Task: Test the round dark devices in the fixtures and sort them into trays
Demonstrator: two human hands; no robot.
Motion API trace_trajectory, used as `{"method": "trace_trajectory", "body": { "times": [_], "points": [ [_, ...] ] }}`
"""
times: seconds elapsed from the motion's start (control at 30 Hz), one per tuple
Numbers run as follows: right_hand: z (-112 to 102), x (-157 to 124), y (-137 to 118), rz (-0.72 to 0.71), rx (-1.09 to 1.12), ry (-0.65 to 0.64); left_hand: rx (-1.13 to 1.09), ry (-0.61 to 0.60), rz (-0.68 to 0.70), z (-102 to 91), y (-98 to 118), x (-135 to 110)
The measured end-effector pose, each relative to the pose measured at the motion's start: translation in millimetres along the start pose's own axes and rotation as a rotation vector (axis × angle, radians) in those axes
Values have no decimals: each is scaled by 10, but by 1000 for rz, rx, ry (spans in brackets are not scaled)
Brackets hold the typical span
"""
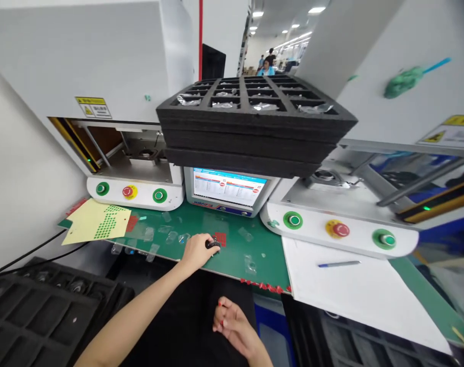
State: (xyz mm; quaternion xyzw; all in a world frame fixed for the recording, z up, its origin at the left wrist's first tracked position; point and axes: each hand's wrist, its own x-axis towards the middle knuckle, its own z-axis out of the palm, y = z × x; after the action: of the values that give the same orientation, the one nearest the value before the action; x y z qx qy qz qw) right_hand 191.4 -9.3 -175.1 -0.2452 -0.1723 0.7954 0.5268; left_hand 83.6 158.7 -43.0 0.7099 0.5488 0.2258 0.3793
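One bare left hand (pixel 197 251) clasps a small, rounded black object (pixel 212 244) at the smooth green tabletop (pixel 234 263), beside a flat red patterned patch (pixel 221 239); the bare right hand (pixel 232 323), apart and nearer, curls loosely, whether round anything I cannot tell; far-side matte black foam trays (pixel 251 140) hold crinkled clear plastic (pixel 265 107).

Factory, machine control panels (pixel 314 232), stacked black foam trays (pixel 255 136)

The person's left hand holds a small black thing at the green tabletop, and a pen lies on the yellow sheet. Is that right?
Not quite: the head view shows the pen on a white sheet. The left hand does hold a small black thing at the green tabletop.
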Motion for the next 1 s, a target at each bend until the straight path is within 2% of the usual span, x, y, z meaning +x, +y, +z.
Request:
{"method": "trace_trajectory", "body": {
  "times": [0.17, 0.23, 0.3, 0.37, 0.43, 0.47, 0.5, 0.53, 0.57, 0.63, 0.73, 0.87, 1.0],
  "points": [
    [120, 27, 18, -70, -38, 43, -52, 140, 17, -53, -57, -106],
    [246, -37, 4, -136, -72, 85, -124, 142, -11, -98, -77, -229],
    [418, -129, -65, -266, -116, 164, -220, 91, -56, -131, -78, -395],
    [632, -203, -202, -454, -163, 276, -317, 12, -100, -140, -47, -589],
    [876, -214, -386, -700, -224, 412, -466, -74, -165, -128, 18, -787],
    [1001, -189, -479, -868, -265, 494, -553, -116, -206, -117, 58, -882],
    [1120, -146, -563, -1150, -447, 674, -638, -153, -247, -106, 100, -972],
    [1229, -91, -632, -1302, -629, 737, -709, -187, -283, -99, 141, -1056],
    [1323, -31, -679, -1343, -681, 734, -755, -216, -307, -99, 178, -1134],
    [1459, 73, -713, -1355, -849, 684, -774, -278, -296, -133, 239, -1270],
    [1557, 139, -667, -1294, -978, 591, -713, -409, -152, -277, 298, -1419],
    [1609, 107, -622, -1171, -870, 545, -620, -539, 73, -489, 304, -1508],
    [1615, 30, -640, -1214, -904, 483, -682, -543, 98, -484, 216, -1495]
  ]
}}
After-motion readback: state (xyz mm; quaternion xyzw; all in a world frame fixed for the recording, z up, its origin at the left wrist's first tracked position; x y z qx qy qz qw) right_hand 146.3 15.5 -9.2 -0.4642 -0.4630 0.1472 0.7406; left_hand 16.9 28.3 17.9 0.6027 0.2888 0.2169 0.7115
